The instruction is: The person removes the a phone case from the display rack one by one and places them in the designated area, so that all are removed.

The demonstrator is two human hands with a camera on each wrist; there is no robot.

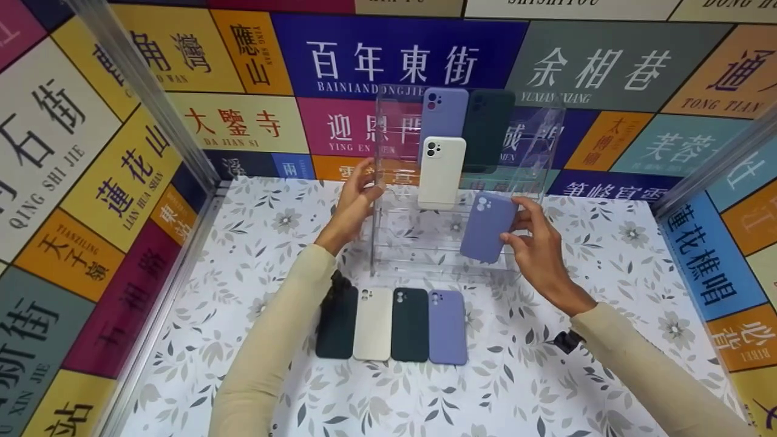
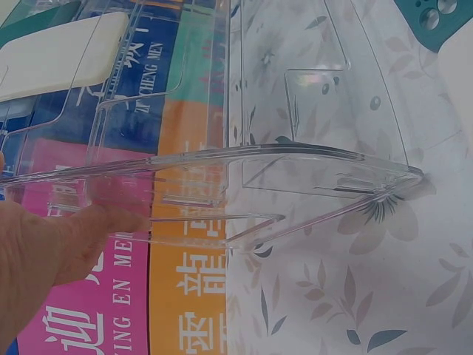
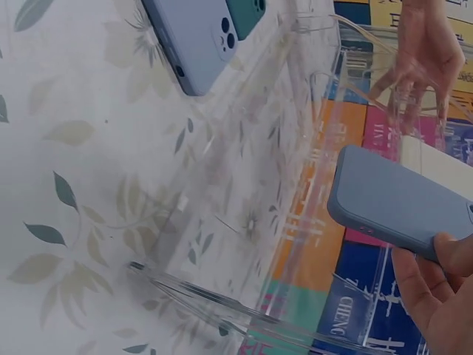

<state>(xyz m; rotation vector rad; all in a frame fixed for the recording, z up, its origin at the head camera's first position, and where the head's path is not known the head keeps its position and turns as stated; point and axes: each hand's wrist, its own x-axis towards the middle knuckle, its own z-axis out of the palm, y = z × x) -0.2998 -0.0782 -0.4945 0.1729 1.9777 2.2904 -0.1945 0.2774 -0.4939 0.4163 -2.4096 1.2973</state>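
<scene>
Nearest, four phone cases [image 1: 391, 325] lie in a row on the floral table [image 1: 534, 376]. Beyond them, the right hand [image 1: 537, 243] pinches a purple case [image 1: 487, 227] by its right edge, its long axis upright, leaning on the clear rack [image 1: 449, 200]. The left hand [image 1: 355, 203] steadies the rack's left wall, fingers bent against it. A white case [image 1: 441, 173] sits higher, farther back.
</scene>
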